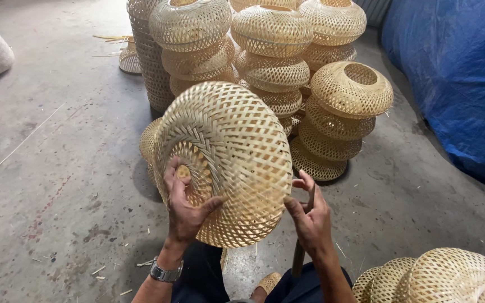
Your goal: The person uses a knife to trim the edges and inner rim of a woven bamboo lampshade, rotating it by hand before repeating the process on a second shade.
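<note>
The left hand (183, 205) grips the rim of the tilted woven bamboo shade (225, 163) held above the knees, while the right hand (310, 216) pinches its opposite edge, fingers spread.

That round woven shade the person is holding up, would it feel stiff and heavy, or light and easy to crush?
Probably light: the woven shade is open lattice, and the left hand props it with spread fingers while the right hand only touches its edge. Likely fairly stiff, since it keeps its rounded form, as do those in the stacks behind. Set on its side, it might roll.
</note>
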